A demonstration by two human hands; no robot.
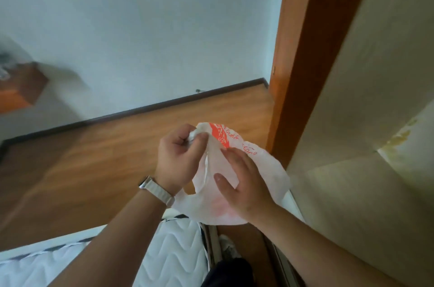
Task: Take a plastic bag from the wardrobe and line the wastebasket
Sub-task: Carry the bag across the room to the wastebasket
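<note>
White plastic bag (270,169), red print: out of the wardrobe (352,99), held above the floor (105,157). Bunched top pinched by left hand (180,153); right hand (244,183) lies straight-fingered against its side. Fetching done; opening and lining remain, no wastebasket in view.

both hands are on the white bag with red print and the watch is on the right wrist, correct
No. The watch is on the left wrist, not the right; the head view shows it. Both hands, left hand and right hand, are on the white bag with red print.
</note>
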